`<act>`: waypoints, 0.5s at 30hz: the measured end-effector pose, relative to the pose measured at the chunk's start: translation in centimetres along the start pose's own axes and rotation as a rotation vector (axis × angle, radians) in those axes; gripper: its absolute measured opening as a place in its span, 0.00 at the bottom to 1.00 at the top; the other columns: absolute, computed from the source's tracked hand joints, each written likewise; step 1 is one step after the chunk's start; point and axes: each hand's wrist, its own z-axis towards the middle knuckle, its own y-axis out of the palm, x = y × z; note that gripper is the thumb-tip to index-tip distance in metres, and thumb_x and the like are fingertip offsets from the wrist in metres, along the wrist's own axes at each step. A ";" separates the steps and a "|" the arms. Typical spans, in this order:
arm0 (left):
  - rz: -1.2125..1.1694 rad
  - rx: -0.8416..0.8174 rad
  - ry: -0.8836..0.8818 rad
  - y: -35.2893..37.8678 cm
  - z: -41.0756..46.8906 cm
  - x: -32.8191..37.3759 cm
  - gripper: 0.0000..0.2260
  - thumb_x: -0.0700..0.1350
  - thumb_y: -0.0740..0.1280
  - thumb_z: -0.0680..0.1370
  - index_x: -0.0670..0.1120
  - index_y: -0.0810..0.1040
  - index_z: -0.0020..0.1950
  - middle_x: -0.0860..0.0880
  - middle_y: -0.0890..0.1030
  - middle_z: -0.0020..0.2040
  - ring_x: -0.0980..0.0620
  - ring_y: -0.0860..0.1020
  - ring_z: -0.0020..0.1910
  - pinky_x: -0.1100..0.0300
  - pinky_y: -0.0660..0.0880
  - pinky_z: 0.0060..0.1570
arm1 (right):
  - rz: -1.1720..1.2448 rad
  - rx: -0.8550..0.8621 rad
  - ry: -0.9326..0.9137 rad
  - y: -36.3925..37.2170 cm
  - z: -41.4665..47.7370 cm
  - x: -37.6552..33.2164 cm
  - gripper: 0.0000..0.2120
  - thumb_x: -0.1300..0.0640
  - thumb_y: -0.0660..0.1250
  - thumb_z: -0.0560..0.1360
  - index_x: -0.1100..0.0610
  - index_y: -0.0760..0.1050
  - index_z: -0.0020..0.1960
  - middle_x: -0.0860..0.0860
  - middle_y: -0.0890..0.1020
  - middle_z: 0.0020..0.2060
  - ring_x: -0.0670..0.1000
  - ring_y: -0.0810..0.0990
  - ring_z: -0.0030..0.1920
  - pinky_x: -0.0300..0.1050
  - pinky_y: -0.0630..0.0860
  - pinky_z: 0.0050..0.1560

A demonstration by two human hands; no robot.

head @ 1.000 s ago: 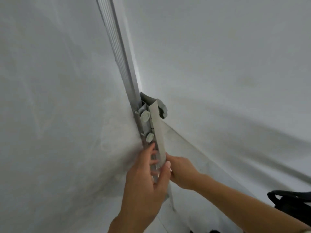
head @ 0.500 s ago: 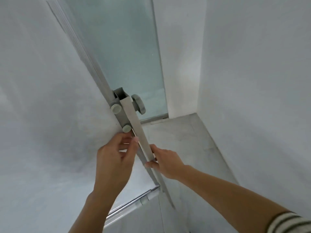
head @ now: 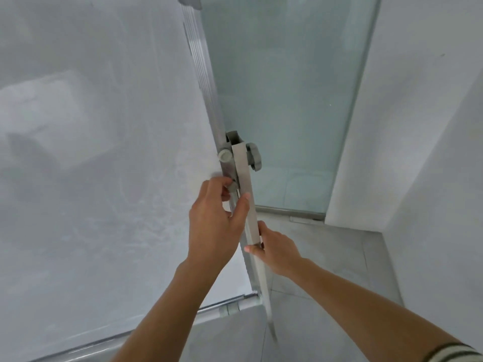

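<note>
Left hand (head: 214, 226) now pinching lower knob (head: 233, 186), right hand's (head: 277, 249) fingers (head: 262, 227) still clamped on bar (head: 243, 173)

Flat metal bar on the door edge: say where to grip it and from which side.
Grip the flat metal bar on its free lower stretch, below the knobs, from the open right side; the frosted panel blocks the left. It is thin, so wrap fingers round its edges, as the right hand does.

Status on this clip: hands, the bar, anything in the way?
Left hand gripping flat bar at lower knob. Right hand pinching bar further down. Nothing in the way seen.
</note>
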 end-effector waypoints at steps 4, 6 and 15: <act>0.006 0.022 -0.028 0.6 4.3 -1.4 0.09 0.48 0.69 0.76 0.48 0.74 0.53 0.51 0.80 0.50 0.53 0.81 0.46 0.59 0.81 0.41 | 0.002 -0.053 -0.040 -0.4 5.0 0.4 0.23 0.42 0.65 0.75 0.49 0.64 0.65 0.48 0.83 0.51 0.53 0.83 0.47 0.46 0.76 0.46; 0.011 0.034 -0.056 0.9 6.0 -2.2 0.07 0.48 0.69 0.75 0.51 0.73 0.50 0.52 0.81 0.46 0.55 0.81 0.44 0.62 0.80 0.40 | -0.006 -0.075 -0.074 -0.3 7.3 0.5 0.23 0.41 0.65 0.74 0.49 0.64 0.64 0.47 0.83 0.53 0.53 0.83 0.47 0.47 0.77 0.47; 0.025 0.356 -0.108 3.8 9.9 -4.4 0.10 0.53 0.72 0.71 0.50 0.74 0.42 0.54 0.82 0.39 0.54 0.81 0.38 0.63 0.80 0.39 | -0.004 -0.277 -0.373 -0.4 15.4 3.8 0.26 0.32 0.66 0.68 0.47 0.67 0.57 0.43 0.80 0.48 0.49 0.82 0.44 0.40 0.76 0.44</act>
